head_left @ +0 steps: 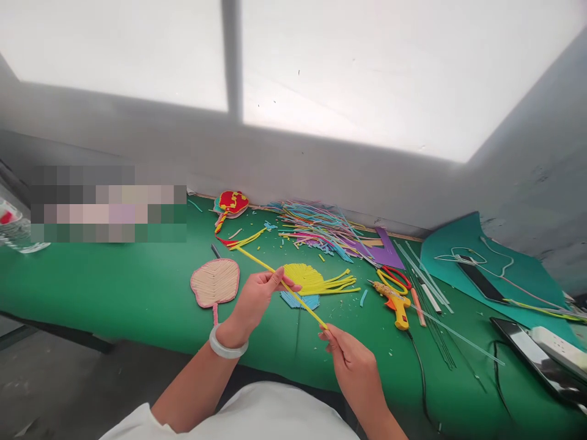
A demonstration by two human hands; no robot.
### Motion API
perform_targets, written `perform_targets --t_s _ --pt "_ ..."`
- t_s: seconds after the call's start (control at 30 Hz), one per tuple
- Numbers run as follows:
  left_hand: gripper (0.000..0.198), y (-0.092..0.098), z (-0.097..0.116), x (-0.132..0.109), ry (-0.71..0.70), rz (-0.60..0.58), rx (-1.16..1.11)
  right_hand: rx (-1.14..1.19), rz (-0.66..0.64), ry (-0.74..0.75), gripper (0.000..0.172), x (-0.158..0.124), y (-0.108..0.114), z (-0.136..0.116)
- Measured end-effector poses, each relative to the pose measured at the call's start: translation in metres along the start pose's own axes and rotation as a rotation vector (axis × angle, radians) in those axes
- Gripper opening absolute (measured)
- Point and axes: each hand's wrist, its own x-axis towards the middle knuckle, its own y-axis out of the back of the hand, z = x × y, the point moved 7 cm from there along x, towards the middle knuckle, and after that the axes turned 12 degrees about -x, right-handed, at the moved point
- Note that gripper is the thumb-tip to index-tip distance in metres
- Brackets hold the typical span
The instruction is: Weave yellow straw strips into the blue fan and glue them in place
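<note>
A long yellow pipe cleaner (pixel 310 312) slants between my two hands above the table. My left hand (pixel 254 299), with a pale bangle (pixel 228 350) at its wrist, pinches it partway along. The far end reaches up and left past that hand. My right hand (pixel 356 360) pinches the near end between thumb and fingers. Just beyond the hands lies a rounded yellow fan piece (pixel 302 278) with several loose strands (pixel 339 282) trailing right. A light blue piece (pixel 309 301) shows under it. Left of my left hand rests a beige fan (pixel 215 281) with a pink edge.
A heap of coloured pipe cleaners (pixel 316 223) lies along the wall. A red-and-yellow fan (pixel 233 201) is at the back. On the right are a yellow glue gun (pixel 397 308), scissors (pixel 394 280), thin wires (pixel 438 342), a phone (pixel 481 278), a tablet (pixel 532 354) and a power strip (pixel 557 348).
</note>
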Motion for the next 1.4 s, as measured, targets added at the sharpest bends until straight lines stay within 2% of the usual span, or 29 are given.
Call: perform_targets --t_s 0.17,0.37,0.6,0.73,0.83,0.93,1.0,1.1,1.13,1.2,1.23,1.3,1.4 --pt "0.048 0.004 0.009 0.001 -0.025 0.006 0.038 0.131 -0.078 -0.078 0.042 0.002 0.001 0.002" --pt "0.046 0.005 0.01 0.001 -0.031 -0.005 -0.019 0.164 -0.2 -0.094 0.04 0.002 -0.004 0.005" --pt "0.045 0.02 0.018 0.004 -0.041 0.045 -0.103 0.177 -0.253 -0.133 0.044 -0.005 -0.007 0.011" --pt "0.045 0.036 0.031 0.005 -0.105 0.14 -0.157 0.204 -0.297 -0.151 0.046 -0.007 -0.008 0.013" --pt "0.043 0.046 0.036 0.007 -0.123 0.169 -0.174 0.256 -0.357 -0.163 0.049 -0.006 -0.009 0.01" --pt "0.046 0.052 0.042 0.009 -0.174 0.166 -0.207 0.367 -0.416 -0.242 0.053 -0.003 -0.008 0.01" --pt "0.056 0.052 0.045 0.009 -0.215 0.161 -0.231 0.5 -0.372 -0.345 0.055 0.002 -0.003 0.014" --pt "0.064 0.036 0.031 0.008 -0.157 0.141 -0.163 0.724 -0.173 -0.458 0.049 0.016 0.008 0.017" --pt "0.062 0.025 0.022 0.006 -0.107 0.099 -0.103 0.796 -0.112 -0.469 0.046 0.022 0.01 0.015" --pt "0.059 -0.006 -0.003 0.001 0.037 -0.071 0.021 0.937 -0.042 -0.467 0.039 0.032 0.007 0.009" --pt "0.059 -0.022 -0.015 -0.003 0.101 -0.169 0.076 0.998 -0.023 -0.464 0.037 0.037 0.004 0.005" --pt "0.057 -0.048 -0.031 -0.012 0.162 -0.29 0.12 1.093 -0.02 -0.48 0.035 0.044 -0.006 -0.002" --pt "0.049 -0.07 -0.04 -0.019 0.203 -0.362 0.057 1.163 -0.042 -0.567 0.04 0.045 -0.022 -0.007"
